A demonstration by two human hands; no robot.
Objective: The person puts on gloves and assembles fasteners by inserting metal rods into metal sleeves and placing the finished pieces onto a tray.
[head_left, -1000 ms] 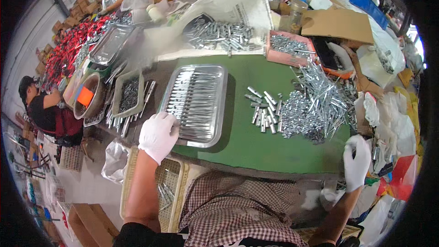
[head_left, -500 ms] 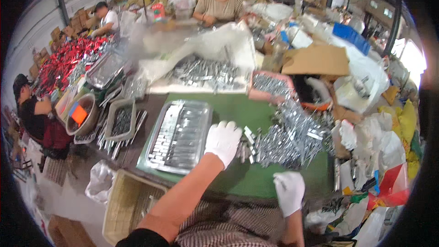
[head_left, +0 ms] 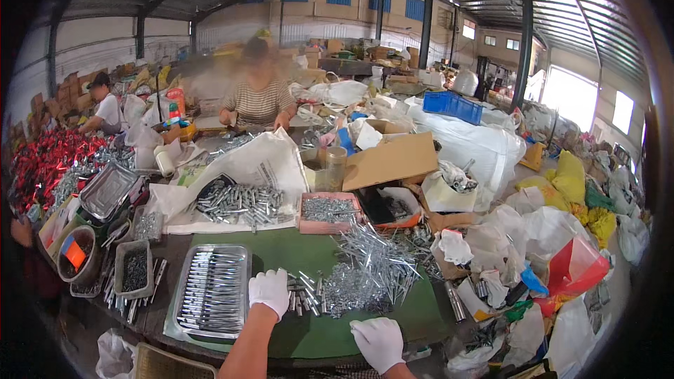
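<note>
My left hand point(head_left: 269, 292), in a white glove, rests low over the green mat point(head_left: 281, 340), just right of a clear plastic tray point(head_left: 245, 293). Its fingers reach forward, slightly apart and bent, and no held piece shows. Shiny metal rods point(head_left: 208, 288) lie in rows inside the tray. Short metal pieces point(head_left: 303, 296) are scattered beside my left fingers, at the edge of a large heap of small metal parts point(head_left: 365, 274). My right hand point(head_left: 380, 343), gloved in white too, is at the mat's near edge with fingers curled in; anything inside them is hidden.
Behind the mat are a white sack sheet point(head_left: 281, 175) with metal pieces and a pink bin point(head_left: 328, 212) of small parts. Tubs point(head_left: 133, 269) stand at left, a cardboard flap point(head_left: 390, 160) at back right. A co-worker point(head_left: 258, 95) is across the table. Plastic bags point(head_left: 505, 238) crowd the right.
The view has tilted upward, showing more of the hall and roof. Both hands appear lower in the picture but keep about the same places on the mat.
</note>
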